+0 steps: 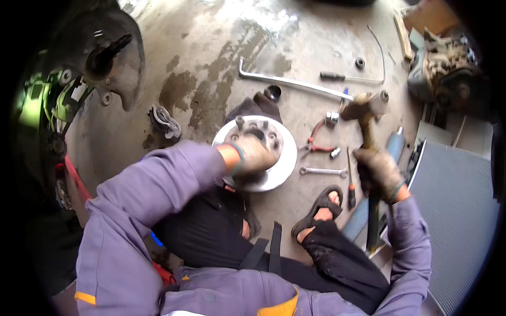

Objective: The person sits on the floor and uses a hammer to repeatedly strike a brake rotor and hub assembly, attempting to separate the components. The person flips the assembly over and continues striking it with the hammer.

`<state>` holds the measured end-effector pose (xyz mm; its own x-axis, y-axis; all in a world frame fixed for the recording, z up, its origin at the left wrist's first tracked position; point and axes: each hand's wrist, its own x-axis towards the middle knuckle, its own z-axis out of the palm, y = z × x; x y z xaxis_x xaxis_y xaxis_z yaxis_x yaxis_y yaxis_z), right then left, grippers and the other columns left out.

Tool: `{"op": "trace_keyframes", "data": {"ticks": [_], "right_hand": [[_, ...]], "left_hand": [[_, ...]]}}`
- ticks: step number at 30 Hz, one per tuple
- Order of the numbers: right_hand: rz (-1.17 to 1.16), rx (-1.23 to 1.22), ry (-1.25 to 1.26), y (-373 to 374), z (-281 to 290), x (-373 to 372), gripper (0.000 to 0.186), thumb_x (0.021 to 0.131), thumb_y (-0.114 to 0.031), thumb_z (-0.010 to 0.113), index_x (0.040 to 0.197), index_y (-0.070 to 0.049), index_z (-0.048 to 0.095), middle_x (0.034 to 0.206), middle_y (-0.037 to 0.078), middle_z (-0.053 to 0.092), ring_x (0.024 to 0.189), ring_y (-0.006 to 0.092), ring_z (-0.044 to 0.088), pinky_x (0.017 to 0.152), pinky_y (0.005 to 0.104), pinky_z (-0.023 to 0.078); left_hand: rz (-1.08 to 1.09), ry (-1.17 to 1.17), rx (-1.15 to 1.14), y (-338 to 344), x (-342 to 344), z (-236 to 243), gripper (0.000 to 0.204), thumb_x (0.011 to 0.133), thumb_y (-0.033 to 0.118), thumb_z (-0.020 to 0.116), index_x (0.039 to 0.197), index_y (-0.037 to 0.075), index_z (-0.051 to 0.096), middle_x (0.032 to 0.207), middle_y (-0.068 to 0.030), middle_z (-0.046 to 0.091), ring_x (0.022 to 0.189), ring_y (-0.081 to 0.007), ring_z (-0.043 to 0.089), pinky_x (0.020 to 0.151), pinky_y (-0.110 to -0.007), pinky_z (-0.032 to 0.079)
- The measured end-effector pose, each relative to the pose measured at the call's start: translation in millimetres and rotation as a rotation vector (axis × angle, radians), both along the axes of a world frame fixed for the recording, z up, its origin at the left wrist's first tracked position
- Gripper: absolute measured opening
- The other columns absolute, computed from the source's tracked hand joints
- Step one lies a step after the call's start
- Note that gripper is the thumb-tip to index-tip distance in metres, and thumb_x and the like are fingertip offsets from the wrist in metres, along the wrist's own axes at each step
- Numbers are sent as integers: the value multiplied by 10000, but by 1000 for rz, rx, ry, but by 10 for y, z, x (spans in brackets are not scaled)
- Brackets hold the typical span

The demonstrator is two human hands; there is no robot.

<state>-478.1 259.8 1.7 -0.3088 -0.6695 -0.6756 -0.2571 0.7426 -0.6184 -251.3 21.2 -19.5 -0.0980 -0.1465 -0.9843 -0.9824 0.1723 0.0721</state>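
Left hand: gloved left hand (pixel 256 155) pressed down on the hub of the brake disc (pixel 282 163), fingers curled over the centre; it looks clamped there to steady it
Right hand: gloved right hand (pixel 378 173) wrapped tight round the shaft of the hammer (pixel 365 108), head raised above and to the right of the disc; the two hands are well apart
Where the disc sits: flat on the concrete floor (pixel 211 63) just ahead of the person's knees, wheel studs (pixel 240 122) standing up from the hub; a dark rag (pixel 258 105) lies just behind it
Done so far: the disc and hub are off the vehicle and on the ground; the bare axle stub (pixel 108 52) shows up at the left; tools are laid out
Left to do: judging by the raised hammer, the striking on the hub is under way; whether anything has come loose I cannot tell, the hand covers the centre
Room on the right: tight; red-handled pliers (pixel 316 142), a spanner (pixel 321 171) and a screwdriver (pixel 350 181) lie between disc and hammer; a blue cylinder (pixel 392 147) and a grey radiator panel (pixel 453 210) close in beside the right forearm
Room behind: a long wheel wrench (pixel 290 81) lies across the floor beyond the disc; wet patches there
Room on the left: open floor between the disc and a small metal bracket (pixel 164 122)
Near edge: a sandalled foot (pixel 321 208) sits just below the disc's rim, close under the hammer's path; a risk if the swing strays
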Motion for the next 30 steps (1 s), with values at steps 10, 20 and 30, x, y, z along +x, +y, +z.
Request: {"op": "trace_keyframes", "data": {"ticks": [10, 20, 30], "right_hand": [[-131, 39, 66, -766, 286, 184, 278, 913, -284, 707, 944, -10, 682, 690, 64, 624, 609, 126, 639, 580, 342, 533], [204, 243, -31, -636, -416, 247, 313, 923, -293, 704, 1019, 5, 697, 698, 85, 656, 585, 152, 638, 555, 335, 523], [133, -214, 240, -415, -860, 250, 331, 935, -328, 707, 954, 0, 668, 714, 66, 663, 627, 197, 648, 588, 381, 515]], "left_hand": [[-366, 532, -71, -232, 467, -161, 386, 937, 405, 584, 1031, 91, 787, 909, -189, 736, 752, -316, 725, 628, -431, 596], [-574, 239, -102, -72, 407, -225, 455, 918, 486, 586, 983, 82, 787, 1008, -221, 744, 1004, -369, 720, 931, -408, 547], [-824, 724, -175, -22, 844, -576, 462, 943, 504, 548, 1061, 117, 773, 1021, -149, 747, 964, -350, 702, 954, -410, 533]]}}
